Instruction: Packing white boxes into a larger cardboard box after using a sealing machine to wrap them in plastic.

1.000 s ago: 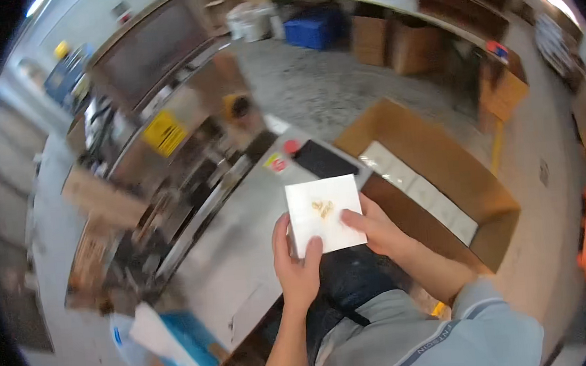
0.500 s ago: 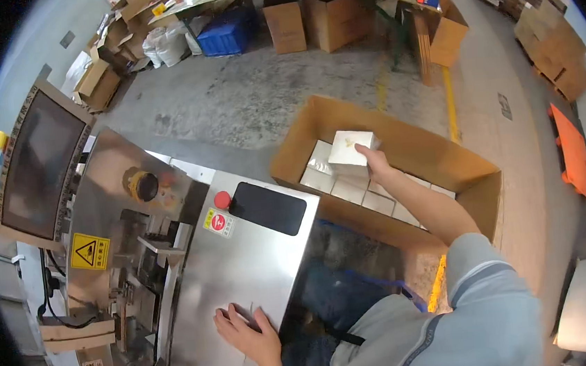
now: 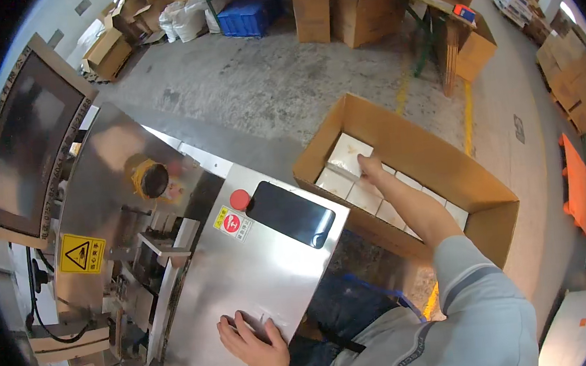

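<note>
At the far left corner of a big brown cardboard carton (image 3: 442,138), my right hand (image 3: 371,168) grips the right edge of a white square box (image 3: 346,152). My thumb shows at its top edge, while the other fingers are mostly hidden. Several similar white boxes (image 3: 364,196) sit side by side in the carton, partly covered by my forearm. My left hand (image 3: 255,343) rests on the machine's steel top (image 3: 245,278), fingers spread and holding nothing. Farther along that top lies a black smartphone (image 3: 292,214), next to a red stop button (image 3: 240,200).
On the left stand the machine's monitor (image 3: 32,143) and its metal mechanism (image 3: 150,265) with a yellow warning label (image 3: 83,253). Across the floor, a blue crate (image 3: 250,14) and open cartons (image 3: 369,12) sit beneath a long table. An orange panel (image 3: 576,182) is at the right.
My right hand has lowered the white box into the carton's far left corner, level with the others. My left hand stays on the steel top. The whole view has shifted slightly.
</note>
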